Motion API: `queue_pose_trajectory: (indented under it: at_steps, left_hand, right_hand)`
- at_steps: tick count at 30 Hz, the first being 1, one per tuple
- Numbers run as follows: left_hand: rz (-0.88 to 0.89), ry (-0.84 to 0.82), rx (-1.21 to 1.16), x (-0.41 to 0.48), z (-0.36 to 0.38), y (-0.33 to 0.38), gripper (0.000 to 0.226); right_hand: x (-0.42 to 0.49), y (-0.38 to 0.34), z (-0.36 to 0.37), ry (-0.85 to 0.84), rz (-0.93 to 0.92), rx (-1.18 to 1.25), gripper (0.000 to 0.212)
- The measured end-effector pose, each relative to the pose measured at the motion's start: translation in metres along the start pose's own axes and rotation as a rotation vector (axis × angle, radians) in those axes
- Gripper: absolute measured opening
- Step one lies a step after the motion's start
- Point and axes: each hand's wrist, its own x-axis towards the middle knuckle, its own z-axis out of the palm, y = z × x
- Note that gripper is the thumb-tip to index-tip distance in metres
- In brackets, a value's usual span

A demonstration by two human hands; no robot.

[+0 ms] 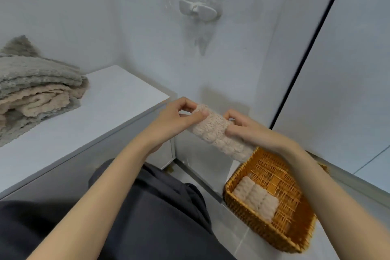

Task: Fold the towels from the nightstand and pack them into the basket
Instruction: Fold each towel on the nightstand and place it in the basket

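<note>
Head view: left hand (pixel 175 120) and right hand (pixel 251 131) both pinch the folded towel (pixel 213 131) between them.

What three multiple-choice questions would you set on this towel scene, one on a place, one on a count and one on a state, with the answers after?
1. Where does the basket stand?
A. on the nightstand
B. on the floor
C. on the person's lap

2. How many folded towels lie inside the basket?
A. none
B. one
C. three

3. How do the left hand and right hand deal with the pink towel?
A. each pinches it, holding it in the air
B. only the left holds it
C. neither touches it

Answers:
1 B: the basket sits on the pale floor tiles at the person's right.
2 B: a single folded towel lies along its near side.
3 A: fingers of both hands curl onto the pink towel, which hangs above the basket's far end.
</note>
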Motion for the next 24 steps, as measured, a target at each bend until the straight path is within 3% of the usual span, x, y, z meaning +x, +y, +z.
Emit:
queue_pose_trajectory:
  at_steps: [4,10,19,24]
  left_hand:
    - [0.008,-0.106,0.039,0.007,0.04,-0.012,0.022]
    - [-0.059,-0.138,0.083,0.019,0.096,-0.04,0.013]
    - [-0.167,-0.313,0.117,0.014,0.163,-0.082,0.01]
    - [-0.206,-0.325,0.168,0.013,0.171,-0.098,0.01]
  right_hand:
    - [-0.028,0.05,-0.005,0.044,0.108,0.017,0.043]
    - [-0.07,0.142,-0.008,0.159,0.363,0.098,0.043]
    - [-0.096,0.3,0.009,0.591,0.838,0.367,0.016]
    - [-0.09,0.351,0.033,0.795,1.088,0.713,0.065]
